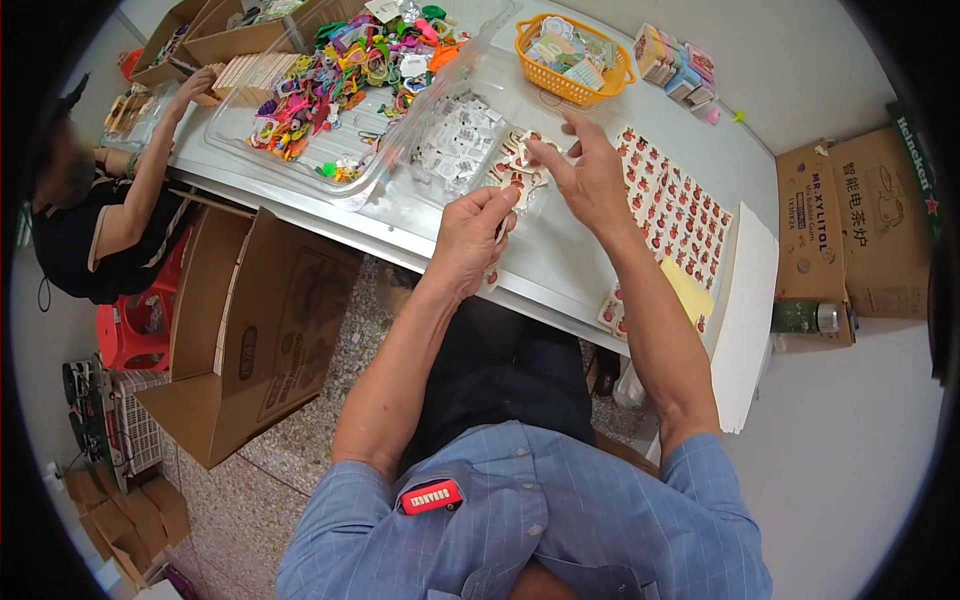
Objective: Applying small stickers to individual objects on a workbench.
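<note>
My left hand (pixel 472 238) is closed, thumb on top, round a strip of red-figure stickers (pixel 491 277) whose lower end shows beneath the fist. My right hand (pixel 592 182) hovers just to the right, thumb and forefinger apart. Its thumb tip is beside a small pile of cut white pieces with red figures (pixel 527 172); whether it touches one I cannot tell. Right of that hand lie sheets printed with rows of red figures (pixel 668 190). On the left, a clear plastic tray holds small white pieces (pixel 458 140).
A clear bin (pixel 345 190) holds colourful plastic trinkets. Behind stand an orange basket (pixel 570 90) of packets and several small boxes (pixel 675 65). A yellow pad (pixel 686 290) lies under my right forearm. At far left, a co-worker's hand (pixel 196 84) reaches wooden pieces. An open carton (pixel 270 330) stands below.
</note>
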A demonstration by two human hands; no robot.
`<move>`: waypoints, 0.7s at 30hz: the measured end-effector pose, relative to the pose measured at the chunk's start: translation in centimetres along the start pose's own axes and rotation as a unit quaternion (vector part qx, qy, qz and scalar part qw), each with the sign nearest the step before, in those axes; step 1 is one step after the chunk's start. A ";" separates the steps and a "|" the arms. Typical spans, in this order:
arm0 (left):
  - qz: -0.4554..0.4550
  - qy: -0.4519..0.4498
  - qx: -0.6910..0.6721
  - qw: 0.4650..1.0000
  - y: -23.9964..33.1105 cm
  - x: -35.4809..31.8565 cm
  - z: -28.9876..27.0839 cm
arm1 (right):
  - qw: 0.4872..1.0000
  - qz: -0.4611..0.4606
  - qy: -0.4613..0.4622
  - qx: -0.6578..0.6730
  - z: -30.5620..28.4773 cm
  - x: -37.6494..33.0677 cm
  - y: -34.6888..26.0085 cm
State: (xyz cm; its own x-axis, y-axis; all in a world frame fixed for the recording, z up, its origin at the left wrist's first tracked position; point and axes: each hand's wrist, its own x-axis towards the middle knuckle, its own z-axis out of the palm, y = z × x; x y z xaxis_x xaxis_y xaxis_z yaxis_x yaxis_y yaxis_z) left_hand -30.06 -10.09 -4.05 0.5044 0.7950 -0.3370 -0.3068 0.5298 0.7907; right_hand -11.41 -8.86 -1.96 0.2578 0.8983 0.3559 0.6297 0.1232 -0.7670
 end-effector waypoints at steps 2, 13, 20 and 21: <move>0.002 0.024 0.016 1.000 0.0 0.0 -0.1 | 0.989 -0.090 0.073 -0.096 -0.6 -0.1 -1.7; 0.038 0.050 -0.026 0.998 -0.2 0.4 0.3 | 0.965 -0.190 0.085 -0.161 0.5 0.2 1.1; 0.128 0.096 0.015 0.987 -0.7 0.5 0.1 | 0.954 0.084 -0.260 0.120 -0.8 -4.3 -5.4; 0.127 0.095 0.015 0.987 -0.8 0.5 0.1 | 0.955 0.085 -0.259 0.120 -0.6 -4.3 -5.0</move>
State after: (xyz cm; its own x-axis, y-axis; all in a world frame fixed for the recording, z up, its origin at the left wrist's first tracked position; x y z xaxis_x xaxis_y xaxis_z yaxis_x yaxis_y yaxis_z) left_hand -29.50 -10.14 -4.83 0.2530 0.9437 -0.2133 -0.3790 0.2995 0.8756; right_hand -15.19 -13.64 0.67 -0.0952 0.9942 -0.0495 0.4095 -0.0062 -0.9123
